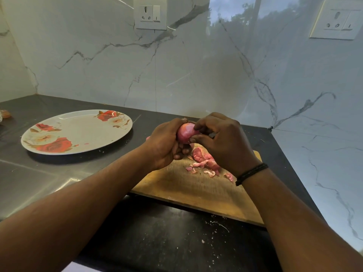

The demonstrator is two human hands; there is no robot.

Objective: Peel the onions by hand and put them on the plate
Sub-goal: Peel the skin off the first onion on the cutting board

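A pink-red onion [185, 133] is held above the far end of a wooden cutting board [196, 185]. My left hand [164, 143] grips it from the left and below, fingers curled under it. My right hand [220, 141] pinches at the onion's right side with thumb and fingertips. Several pink peel scraps [204, 162] lie on the board just under my hands. A round white plate [78, 131] with red rose prints sits to the left on the counter; only a tiny pink fleck lies on it.
The dark counter [167, 238] meets a marble-look wall at the back and right. An orange-pink object [5, 114] lies at the far left edge. Small white crumbs are scattered on the counter in front of the board.
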